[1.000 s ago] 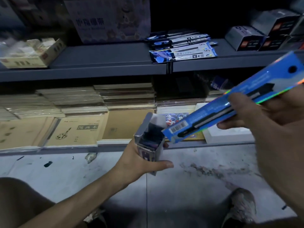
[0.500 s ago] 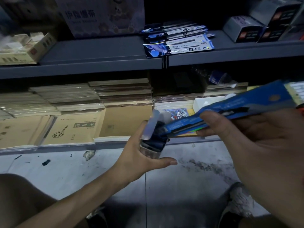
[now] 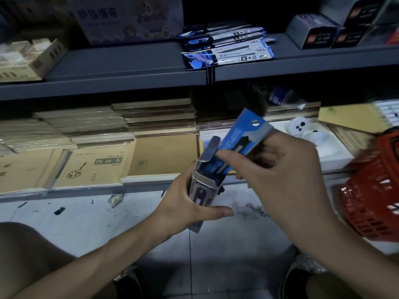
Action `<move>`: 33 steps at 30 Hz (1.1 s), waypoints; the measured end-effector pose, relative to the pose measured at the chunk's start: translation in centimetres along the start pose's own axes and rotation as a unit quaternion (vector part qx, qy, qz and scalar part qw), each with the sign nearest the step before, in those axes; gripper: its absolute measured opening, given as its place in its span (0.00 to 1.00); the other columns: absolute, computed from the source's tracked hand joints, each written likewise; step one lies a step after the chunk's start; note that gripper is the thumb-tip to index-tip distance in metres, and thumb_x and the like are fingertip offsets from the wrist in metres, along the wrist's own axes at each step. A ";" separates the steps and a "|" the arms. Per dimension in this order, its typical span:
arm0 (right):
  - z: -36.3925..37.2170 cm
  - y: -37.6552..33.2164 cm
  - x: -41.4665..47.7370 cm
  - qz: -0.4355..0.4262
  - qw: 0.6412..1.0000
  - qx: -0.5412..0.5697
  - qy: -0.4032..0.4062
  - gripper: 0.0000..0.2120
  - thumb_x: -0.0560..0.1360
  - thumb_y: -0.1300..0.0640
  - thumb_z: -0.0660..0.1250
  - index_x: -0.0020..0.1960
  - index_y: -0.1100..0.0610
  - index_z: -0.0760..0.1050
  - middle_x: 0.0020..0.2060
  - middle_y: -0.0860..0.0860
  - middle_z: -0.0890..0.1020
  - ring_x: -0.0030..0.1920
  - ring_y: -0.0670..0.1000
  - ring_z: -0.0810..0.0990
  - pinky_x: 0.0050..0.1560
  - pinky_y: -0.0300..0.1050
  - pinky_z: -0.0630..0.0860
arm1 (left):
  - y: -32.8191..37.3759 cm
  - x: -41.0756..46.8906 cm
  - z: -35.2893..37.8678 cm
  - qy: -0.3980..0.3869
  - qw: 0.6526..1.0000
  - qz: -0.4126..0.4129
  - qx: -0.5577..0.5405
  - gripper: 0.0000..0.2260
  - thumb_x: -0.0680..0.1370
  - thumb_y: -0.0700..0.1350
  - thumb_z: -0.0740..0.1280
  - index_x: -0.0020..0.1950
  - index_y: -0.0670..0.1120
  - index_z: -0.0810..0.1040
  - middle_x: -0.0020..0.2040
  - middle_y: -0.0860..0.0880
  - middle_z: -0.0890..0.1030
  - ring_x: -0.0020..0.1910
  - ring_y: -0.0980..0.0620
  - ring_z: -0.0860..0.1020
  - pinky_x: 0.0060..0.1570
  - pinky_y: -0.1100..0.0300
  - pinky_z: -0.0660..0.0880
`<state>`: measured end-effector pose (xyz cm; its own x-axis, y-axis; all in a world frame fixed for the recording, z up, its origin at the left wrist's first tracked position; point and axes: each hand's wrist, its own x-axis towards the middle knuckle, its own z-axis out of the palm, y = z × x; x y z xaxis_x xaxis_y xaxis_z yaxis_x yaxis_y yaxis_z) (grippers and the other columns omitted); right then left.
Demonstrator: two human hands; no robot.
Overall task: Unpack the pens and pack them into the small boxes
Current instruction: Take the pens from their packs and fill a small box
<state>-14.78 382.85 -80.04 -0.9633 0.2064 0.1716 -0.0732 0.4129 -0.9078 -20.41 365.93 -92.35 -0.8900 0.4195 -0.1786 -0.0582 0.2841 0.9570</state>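
Nearby, a red basket [image 3: 373, 197] crowds the right hand [image 3: 278, 171], which pinches a blue pen pack [image 3: 241, 137]. Left hand [image 3: 183, 203] grips the small box [image 3: 203, 190], flap up.

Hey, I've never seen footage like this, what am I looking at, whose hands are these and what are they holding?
This is one picture from a camera worn on a person's head, looking forward and down, so the two bare hands are the wearer's own; there is no machine. The left hand holds a small box upright with its top flap open. The right hand has its grip on a blue pen pack, its lower end already inside the box. Behind them are shelves: more pen packs lie on the upper shelf, brown sketchbooks are stacked below, and a red basket sits at the right.
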 end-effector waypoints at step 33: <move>1.1 4.5 2.6 0.032 0.973 -0.155 -0.166 0.10 0.72 0.49 0.76 0.38 0.55 0.86 0.27 0.53 0.75 0.29 0.46 0.65 0.31 0.45 0.66 | 0.6 -0.7 0.8 0.009 0.998 0.001 0.065 0.23 0.67 0.43 0.84 0.55 0.52 0.77 0.44 0.58 0.84 0.41 0.58 0.83 0.40 0.65 0.78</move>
<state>-17.88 384.30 -84.10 -0.9975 -0.0358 -0.0615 0.0219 0.6677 -0.7441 -19.48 366.47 -91.85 -0.8981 0.4046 -0.1724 0.0010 0.3939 0.9191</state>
